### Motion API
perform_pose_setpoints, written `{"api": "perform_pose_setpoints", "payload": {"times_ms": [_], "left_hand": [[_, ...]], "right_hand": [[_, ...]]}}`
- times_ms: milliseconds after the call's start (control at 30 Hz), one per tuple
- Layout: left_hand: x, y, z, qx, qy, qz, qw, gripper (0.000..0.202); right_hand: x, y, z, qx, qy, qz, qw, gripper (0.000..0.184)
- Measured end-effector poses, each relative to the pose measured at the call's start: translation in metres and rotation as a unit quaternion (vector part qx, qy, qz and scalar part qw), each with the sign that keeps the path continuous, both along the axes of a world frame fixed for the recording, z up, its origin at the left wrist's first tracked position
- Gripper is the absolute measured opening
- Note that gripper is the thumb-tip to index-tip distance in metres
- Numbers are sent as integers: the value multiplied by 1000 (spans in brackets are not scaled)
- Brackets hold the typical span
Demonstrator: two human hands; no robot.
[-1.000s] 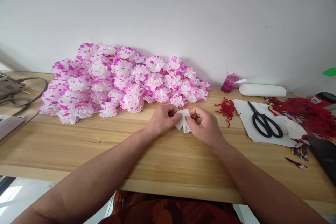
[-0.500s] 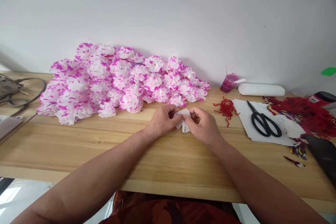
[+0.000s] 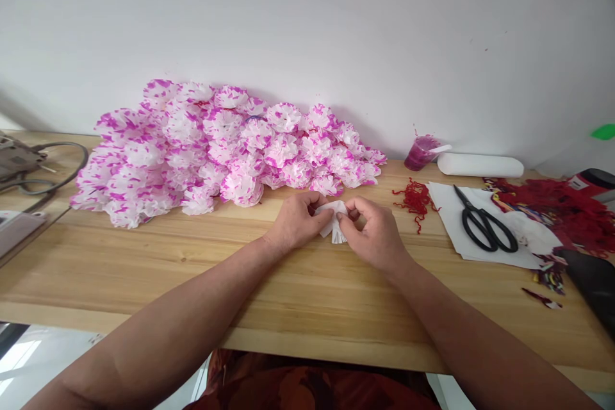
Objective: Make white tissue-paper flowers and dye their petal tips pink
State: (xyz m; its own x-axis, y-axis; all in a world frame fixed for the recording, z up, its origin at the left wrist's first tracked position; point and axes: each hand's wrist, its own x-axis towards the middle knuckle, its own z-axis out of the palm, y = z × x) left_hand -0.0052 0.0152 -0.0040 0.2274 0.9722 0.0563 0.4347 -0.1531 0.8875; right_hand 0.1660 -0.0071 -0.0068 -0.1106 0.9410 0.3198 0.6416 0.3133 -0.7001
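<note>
Between my two hands is a small piece of folded white tissue paper [image 3: 338, 234], its lower edge pleated or cut into narrow strips. My left hand [image 3: 300, 221] pinches its left side between thumb and fingers. From the other side, my right hand [image 3: 372, 227] grips the paper with thumb and bent forefinger. Both hands are low over the wooden table [image 3: 182, 288]. Just beyond them lies a long heap of white paper flowers [image 3: 240, 147] with magenta-tinted edges. The fingers hide part of the paper.
Right of my hands lie red yarn pieces [image 3: 417, 200] and black scissors [image 3: 485, 224] on white paper sheets [image 3: 444, 214]. Behind stand a cup of magenta liquid [image 3: 420, 152] and a white roll [image 3: 480, 165]. Red material [image 3: 552, 211] is at far right; a cable [image 3: 72, 144] at left.
The view has shifted very slightly. My fingers have moved a little on the white paper, and its strips appear slightly more spread. Both hands keep their hold.
</note>
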Motion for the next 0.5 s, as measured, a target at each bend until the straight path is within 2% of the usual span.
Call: {"api": "perform_pose_setpoints", "payload": {"times_ms": [200, 367, 500], "left_hand": [[2, -2, -2, 2, -5, 20, 1000, 11], [5, -5, -4, -1, -16, 10, 1000, 12], [4, -3, -5, -6, -11, 24, 1000, 12]], "right_hand": [[0, 0, 1, -10, -27, -34, 999, 11], [-1, 1, -1, -61, 33, -22, 997, 14], [1, 2, -1, -69, 64, -25, 995, 10]]}}
